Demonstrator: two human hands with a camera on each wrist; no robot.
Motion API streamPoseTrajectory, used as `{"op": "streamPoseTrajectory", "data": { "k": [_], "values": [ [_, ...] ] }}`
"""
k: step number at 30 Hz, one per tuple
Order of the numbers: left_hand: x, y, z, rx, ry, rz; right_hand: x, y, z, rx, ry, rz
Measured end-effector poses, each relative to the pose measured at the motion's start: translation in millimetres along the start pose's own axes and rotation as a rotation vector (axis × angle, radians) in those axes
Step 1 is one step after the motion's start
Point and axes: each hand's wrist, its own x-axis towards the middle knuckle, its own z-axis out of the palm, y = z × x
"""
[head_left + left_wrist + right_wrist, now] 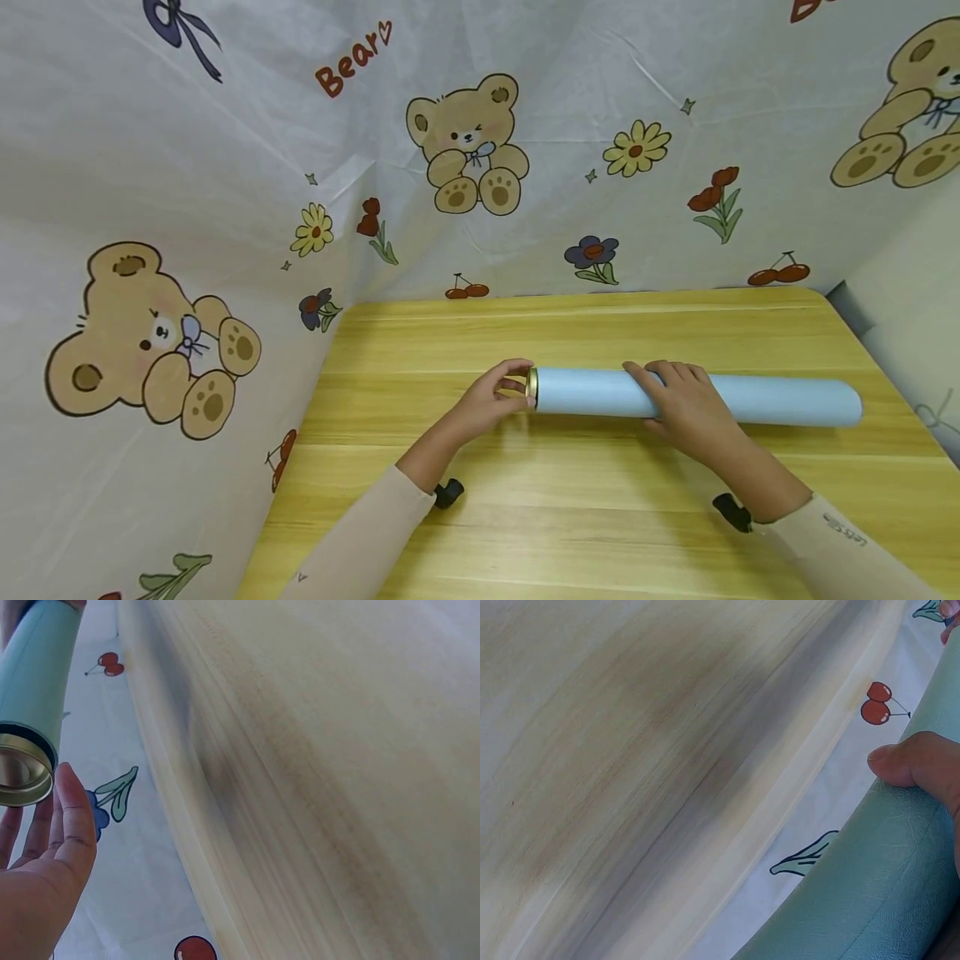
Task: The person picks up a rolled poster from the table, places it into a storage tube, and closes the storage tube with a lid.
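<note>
A long light blue tube [787,401] lies sideways across both hands in the head view, over the wooden table. Its left end carries a gold metal cap [532,389], whose recessed round face shows in the left wrist view, next to a dark band inside the tube's edge. With thumb and fingers spread about the rim, my left hand [486,403] holds the cap. My right hand [693,410] grips the tube near its middle from above. In the right wrist view the thumb [919,763] lies against the tube's side.
The wooden table [570,517] extends in front of and behind the tube. A white cloth [555,75] printed with bears, flowers and cherries hangs at the back and left. A black wrist camera [448,493] sits under the left wrist, another camera [732,512] under the right.
</note>
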Motion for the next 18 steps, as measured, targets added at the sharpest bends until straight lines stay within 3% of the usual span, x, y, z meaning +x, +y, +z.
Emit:
{"op": "streamPoseTrajectory", "data": {
  "k": [18],
  "values": [
    [-5.9, -1.0, 6.8, -0.16, -0.03, -0.012, 1.2, -7.9, -3.7, 0.002, -0.008, -0.009]
  ]
}}
